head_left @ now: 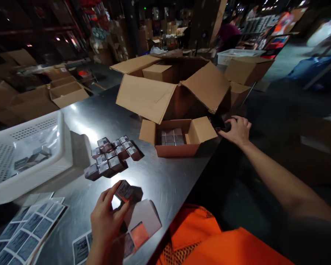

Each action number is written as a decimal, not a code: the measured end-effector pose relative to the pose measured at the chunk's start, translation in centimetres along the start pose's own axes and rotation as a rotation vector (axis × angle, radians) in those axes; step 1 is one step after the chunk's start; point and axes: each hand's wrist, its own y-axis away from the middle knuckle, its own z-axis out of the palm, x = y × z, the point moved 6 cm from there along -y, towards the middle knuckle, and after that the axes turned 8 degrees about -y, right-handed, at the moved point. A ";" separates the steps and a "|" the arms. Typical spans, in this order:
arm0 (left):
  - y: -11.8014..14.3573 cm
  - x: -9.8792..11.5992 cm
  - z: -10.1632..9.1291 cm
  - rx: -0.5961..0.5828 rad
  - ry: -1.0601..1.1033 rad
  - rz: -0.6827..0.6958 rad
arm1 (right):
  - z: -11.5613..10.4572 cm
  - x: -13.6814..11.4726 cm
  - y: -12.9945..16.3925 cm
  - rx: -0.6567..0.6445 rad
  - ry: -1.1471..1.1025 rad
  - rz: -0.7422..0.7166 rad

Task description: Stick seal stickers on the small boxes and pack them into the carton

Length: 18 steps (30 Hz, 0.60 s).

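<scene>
now | left hand (106, 221) fingers gripping small box (125, 191) | right hand (237, 130) fingers curled at table edge (201, 165)

Our left hand (106, 217), at 6 o'clock, pinches a small box (124, 191). At 3 o'clock our right hand (237, 129) grips a dark packet (217, 121) beside the open tray (179, 141). At 9 o'clock, a basket (24, 154); at 7 o'clock, label sheets (24, 232).

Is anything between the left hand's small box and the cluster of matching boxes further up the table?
Nothing visible: bare steel table separates the small box in the left hand from the cluster.
</scene>
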 end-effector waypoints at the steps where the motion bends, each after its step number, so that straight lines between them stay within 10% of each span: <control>1: 0.0 0.1 0.0 -0.006 0.002 -0.004 | 0.0 0.1 0.2 0.000 0.001 0.003; 18: 0.1 0.5 0.7 -0.041 -0.003 -0.024 | 3.0 -0.7 -3.6 -0.265 -0.114 -0.094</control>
